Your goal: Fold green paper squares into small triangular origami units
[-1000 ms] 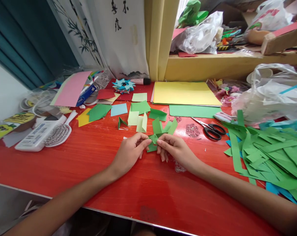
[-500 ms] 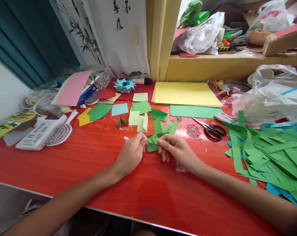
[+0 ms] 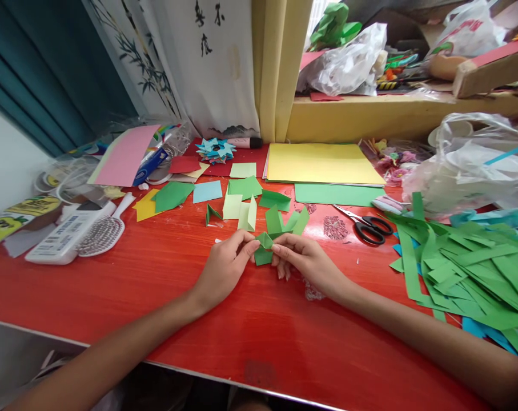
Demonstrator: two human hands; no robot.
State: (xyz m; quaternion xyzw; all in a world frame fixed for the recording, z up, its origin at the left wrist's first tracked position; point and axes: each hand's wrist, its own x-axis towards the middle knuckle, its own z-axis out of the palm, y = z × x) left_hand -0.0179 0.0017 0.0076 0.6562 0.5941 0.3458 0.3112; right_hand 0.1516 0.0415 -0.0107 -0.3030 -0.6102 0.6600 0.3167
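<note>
A small folded green paper piece point(image 3: 265, 241) is pinched from both sides above the red table point(image 3: 224, 342). My left hand point(image 3: 229, 258) grips its left edge between thumb and forefinger. On its right edge, the thumb and forefinger of my right hand point(image 3: 304, 257) are closed, with the other fingers curled below. Another green paper point(image 3: 264, 258) shows just beneath the held piece. Right behind my hands lie folded green papers point(image 3: 298, 221). Farther back are a pale green folded paper point(image 3: 247, 214) and a dark green folded one point(image 3: 213, 215).
Black-handled scissors point(image 3: 370, 229) lie right of my hands, beside a heap of green paper strips point(image 3: 477, 274). A yellow paper stack point(image 3: 322, 164) sits at the back. On the left are a hairbrush point(image 3: 102, 235) and a white box point(image 3: 65, 235). A blue paper ring point(image 3: 216, 150) rests near a marker.
The fingers have shifted on the green paper, and its top fold now stands up in a more open point. Both hands stay in nearly the same place.
</note>
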